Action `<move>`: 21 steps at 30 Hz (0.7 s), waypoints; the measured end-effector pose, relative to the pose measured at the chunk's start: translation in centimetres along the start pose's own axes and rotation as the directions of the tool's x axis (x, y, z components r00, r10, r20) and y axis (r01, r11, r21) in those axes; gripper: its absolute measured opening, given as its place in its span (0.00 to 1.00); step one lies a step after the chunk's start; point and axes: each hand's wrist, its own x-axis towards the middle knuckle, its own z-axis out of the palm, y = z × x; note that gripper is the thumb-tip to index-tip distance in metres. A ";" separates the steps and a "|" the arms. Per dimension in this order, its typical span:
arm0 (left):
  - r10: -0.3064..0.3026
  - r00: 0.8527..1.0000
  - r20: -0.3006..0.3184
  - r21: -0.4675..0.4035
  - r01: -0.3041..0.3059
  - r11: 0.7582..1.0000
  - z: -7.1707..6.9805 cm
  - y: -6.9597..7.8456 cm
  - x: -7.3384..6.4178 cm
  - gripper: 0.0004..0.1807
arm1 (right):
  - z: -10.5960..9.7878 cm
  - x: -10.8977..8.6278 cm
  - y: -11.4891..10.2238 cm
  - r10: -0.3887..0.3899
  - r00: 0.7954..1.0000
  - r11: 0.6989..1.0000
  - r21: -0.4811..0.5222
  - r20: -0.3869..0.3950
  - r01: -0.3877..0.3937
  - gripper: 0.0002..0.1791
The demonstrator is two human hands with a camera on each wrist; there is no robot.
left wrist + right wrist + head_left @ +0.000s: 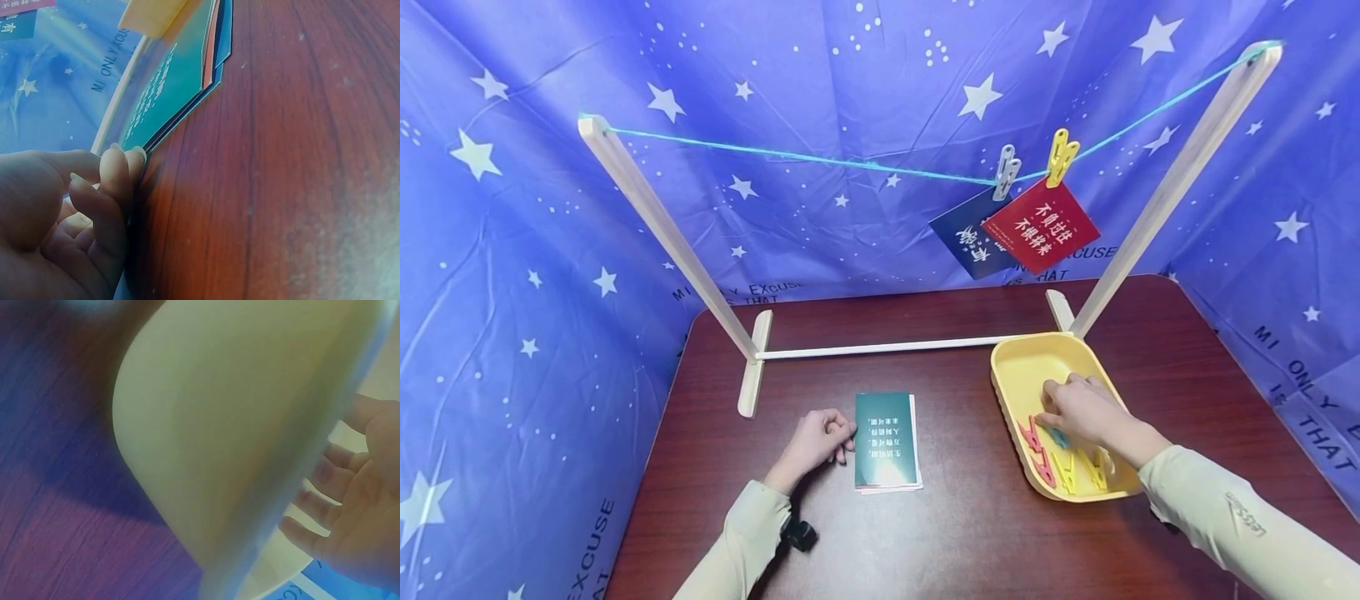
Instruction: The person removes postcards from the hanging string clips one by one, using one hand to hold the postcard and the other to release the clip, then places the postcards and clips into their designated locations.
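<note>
Head view: right hand [1086, 408] inside yellow tray [1026, 367], right, over clothespins [1042, 468]; likely selecting one, next calling for a pinch. Left wrist: left hand [94, 206] at card stack's [169, 94] edge, grip unclear. Right wrist: fingertips hidden, hold indeterminable.

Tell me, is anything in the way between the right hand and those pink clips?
Nothing visible blocks it. The right hand reaches into the yellow tray, where the pink clips lie close by. A blue clip lies beside them without covering them.
</note>
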 end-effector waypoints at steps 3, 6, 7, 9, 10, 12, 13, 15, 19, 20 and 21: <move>-0.006 1.000 -0.003 -0.005 0.006 1.000 0.0 0.0 0.0 0.12 | -0.2 -0.1 0.0 0.006 1.000 1.000 0.008 0.001 -0.006 0.18; -0.013 1.000 -0.013 -0.015 0.012 1.000 0.1 0.1 -0.1 0.15 | -0.3 -0.2 0.0 0.010 1.000 1.000 0.015 -0.003 -0.010 0.17; -0.015 1.000 -0.018 -0.016 0.015 1.000 0.1 0.1 -0.1 0.16 | -0.2 -0.2 0.0 0.010 1.000 1.000 0.017 -0.007 -0.010 0.17; -0.024 0.999 -0.028 -0.020 0.023 1.000 0.1 0.2 -0.2 0.17 | -0.1 -0.2 0.1 0.009 1.000 1.000 0.021 -0.016 -0.009 0.16; -0.027 0.999 -0.034 -0.016 0.026 1.000 0.1 0.2 -0.3 0.17 | 0.0 -0.2 0.2 0.011 1.000 1.000 0.023 -0.021 -0.011 0.16; -0.032 0.999 -0.043 -0.008 0.032 0.999 0.1 0.4 -0.4 0.17 | 0.0 -0.3 0.2 0.012 0.999 1.000 0.028 -0.032 -0.011 0.14; -0.032 0.998 -0.048 -0.003 0.032 0.999 0.1 0.4 -0.5 0.17 | 0.0 -0.3 0.3 0.012 0.999 0.999 0.032 -0.037 -0.011 0.14; -0.028 0.998 -0.058 0.010 0.028 1.000 0.1 0.6 -0.5 0.17 | 0.0 -0.3 0.3 0.011 0.999 0.999 0.039 -0.052 -0.008 0.13; -0.013 0.996 -0.084 0.044 0.016 0.999 0.0 0.9 -0.5 0.16 | -0.3 -0.3 0.0 0.016 0.995 0.999 0.046 -0.102 -0.012 0.11; -0.010 0.996 -0.092 0.051 0.014 0.999 -0.1 1.0 -0.5 0.16 | -0.4 -0.3 -0.1 0.015 0.992 0.999 0.043 -0.122 -0.010 0.11; -0.007 0.995 -0.099 0.055 0.013 0.998 -0.1 1.1 -0.5 0.16 | -0.4 -0.3 -0.2 0.015 0.990 0.999 0.042 -0.142 -0.009 0.11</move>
